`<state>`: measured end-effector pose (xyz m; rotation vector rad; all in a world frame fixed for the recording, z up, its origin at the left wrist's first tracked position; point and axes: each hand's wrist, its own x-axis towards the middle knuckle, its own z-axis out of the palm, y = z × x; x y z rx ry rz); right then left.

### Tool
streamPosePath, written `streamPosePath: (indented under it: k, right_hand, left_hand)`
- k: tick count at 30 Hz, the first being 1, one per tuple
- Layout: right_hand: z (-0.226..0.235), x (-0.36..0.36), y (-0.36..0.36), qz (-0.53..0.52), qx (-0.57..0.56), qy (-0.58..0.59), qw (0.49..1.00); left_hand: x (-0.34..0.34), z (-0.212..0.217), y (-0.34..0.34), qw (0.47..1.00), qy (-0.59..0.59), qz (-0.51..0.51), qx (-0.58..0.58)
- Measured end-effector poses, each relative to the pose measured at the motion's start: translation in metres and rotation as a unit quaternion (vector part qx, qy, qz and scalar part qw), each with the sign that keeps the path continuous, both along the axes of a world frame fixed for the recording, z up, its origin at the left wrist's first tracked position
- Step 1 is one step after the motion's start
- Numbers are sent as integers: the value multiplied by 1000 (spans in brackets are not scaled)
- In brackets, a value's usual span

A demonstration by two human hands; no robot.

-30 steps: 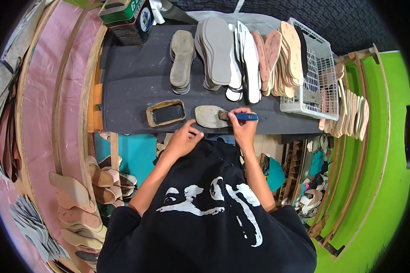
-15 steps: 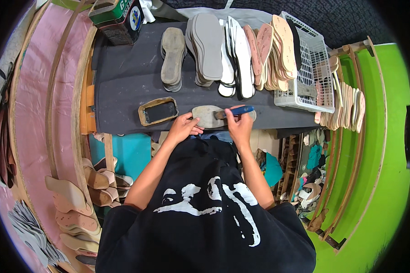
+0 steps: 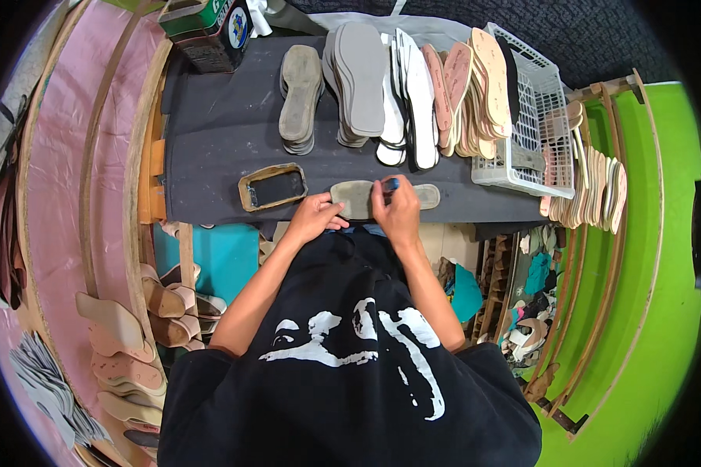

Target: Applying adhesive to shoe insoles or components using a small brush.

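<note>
A worn grey sole-shaped piece lies crosswise at the near edge of the dark-covered table. My left hand grips its left end, thumb on top and fingers at the near side. Over its middle, my right hand is closed around a blue-handled brush; the brush's working end is hidden behind the fingers. Left of the sole piece sits a small rectangular container with a crusted tan rim and a dark inside.
Along the back stand stacks of grey soles, white soles and tan insoles, beside a worn sole stack. A white plastic crate is at the right, a metal can at back left. Wooden racks flank both sides.
My right hand has shifted slightly left along the sole piece and turned, so the brush handle now points more away from me. My left hand keeps its hold.
</note>
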<state>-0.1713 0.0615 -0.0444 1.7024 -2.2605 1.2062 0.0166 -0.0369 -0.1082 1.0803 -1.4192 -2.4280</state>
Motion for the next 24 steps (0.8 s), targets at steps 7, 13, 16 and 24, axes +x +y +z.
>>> streamPosePath:
  k: [7,13,16,24]
  right_hand:
    - [1,-11,13,-82,9,-38,996]
    - [3,18,-6,64,42,24,997]
    - [4,7,-3,27,21,-50,998]
    - [-1,17,-6,-3,11,-18,1000]
  left_hand:
    - [-1,9,3,1000,1,24,-5]
    - [1,3,1,1000,-26,-3,-17]
    - [0,3,1,999,-30,1,-26]
    - [-6,5,3,997,-52,-13,-50]
